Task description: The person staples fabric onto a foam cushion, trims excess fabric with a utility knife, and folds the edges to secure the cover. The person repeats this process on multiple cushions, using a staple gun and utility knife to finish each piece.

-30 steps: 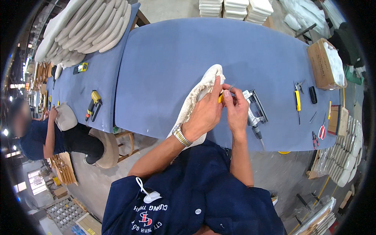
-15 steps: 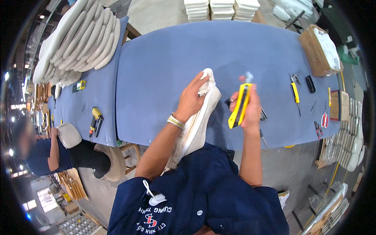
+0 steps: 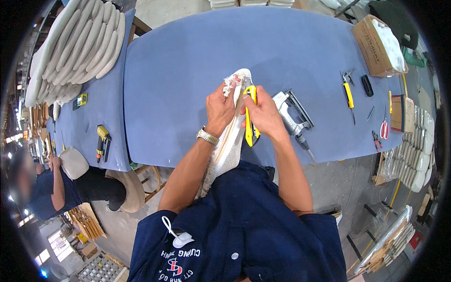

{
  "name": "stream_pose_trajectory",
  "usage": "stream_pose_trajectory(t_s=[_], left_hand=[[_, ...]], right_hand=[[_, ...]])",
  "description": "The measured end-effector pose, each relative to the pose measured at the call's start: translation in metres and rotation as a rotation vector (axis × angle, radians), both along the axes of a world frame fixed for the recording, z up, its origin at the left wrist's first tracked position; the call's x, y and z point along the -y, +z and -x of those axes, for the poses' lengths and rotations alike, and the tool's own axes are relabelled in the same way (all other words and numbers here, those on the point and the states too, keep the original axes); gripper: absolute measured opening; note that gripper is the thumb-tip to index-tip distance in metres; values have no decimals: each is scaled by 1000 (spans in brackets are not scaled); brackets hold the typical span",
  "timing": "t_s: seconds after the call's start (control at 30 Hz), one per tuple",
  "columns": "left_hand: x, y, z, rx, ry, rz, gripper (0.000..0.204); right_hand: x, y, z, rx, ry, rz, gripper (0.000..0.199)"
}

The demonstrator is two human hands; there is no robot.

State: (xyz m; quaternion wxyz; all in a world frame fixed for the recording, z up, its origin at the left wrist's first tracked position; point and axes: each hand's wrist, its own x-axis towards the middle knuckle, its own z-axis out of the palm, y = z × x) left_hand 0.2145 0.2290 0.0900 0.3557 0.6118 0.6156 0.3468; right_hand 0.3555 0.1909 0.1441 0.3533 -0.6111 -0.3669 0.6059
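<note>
An upholstered seat cushion [image 3: 231, 160] in off-white fabric stands on edge between my torso and the blue table, its underside with a wooden strip facing left. My left hand [image 3: 220, 110] is closed around the frayed fabric edge [image 3: 231, 84] near the cushion's far end. In my right hand [image 3: 267, 113] is a yellow utility knife [image 3: 253, 135], its blade end up against the cushion's edge beside my left fingers. The blade tip is partly hidden there. A silver staple gun [image 3: 292, 117] with a hose fitting lies just right of my right hand.
Stacked cushions [image 3: 80, 47] rise at the left beside another staple gun [image 3: 102, 141]. A person [image 3: 51, 183] sits there holding a pad. Pliers [image 3: 348, 91], scissors [image 3: 385, 128], cutters [image 3: 377, 140] and a cardboard box [image 3: 376, 51] occupy the table's right side.
My right hand has brought the utility knife left, from beside the cushion to its edge. The staple gun, mostly hidden before, now shows. My left hand still holds the fabric edge.
</note>
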Motion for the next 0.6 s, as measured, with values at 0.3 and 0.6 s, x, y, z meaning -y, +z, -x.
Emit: stream_pose_trajectory(t_s=[0.3, 0.6], left_hand=[[-5, -1, 2, -2, -52, -82, 33], [2, 9, 1, -29, -33, -6, 32]], right_hand=[[1, -19, 6, 72, -45, -27, 33], [-2, -15, 5, 132, 16, -24, 32]])
